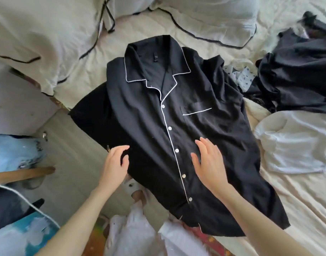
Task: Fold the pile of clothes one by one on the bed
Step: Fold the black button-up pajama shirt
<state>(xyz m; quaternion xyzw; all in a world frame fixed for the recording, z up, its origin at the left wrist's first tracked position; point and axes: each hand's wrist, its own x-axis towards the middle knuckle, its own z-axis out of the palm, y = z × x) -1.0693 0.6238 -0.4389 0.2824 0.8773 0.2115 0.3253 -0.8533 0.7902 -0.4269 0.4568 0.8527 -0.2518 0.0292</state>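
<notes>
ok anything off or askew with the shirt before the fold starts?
Yes. The black shirt lies diagonally, not square to the bed, and its lower-left part overhangs the bed edge. Its sleeve on the pocket side is bunched up near the shoulder, not spread flat. No damage shows.

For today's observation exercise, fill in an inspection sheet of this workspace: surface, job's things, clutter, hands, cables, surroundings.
Surface: cream bed sheet, wrinkled.
Job's things: black pyjama shirt spread face up, buttoned; dark clothes pile at right; white garment beside it.
Clutter: star-print cloth beside the pile.
Hands: left hand loosely curled at the shirt's edge; right hand flat on its front.
Cables: white cord at lower left.
Surroundings: pillows at the head; floor at left.
</notes>
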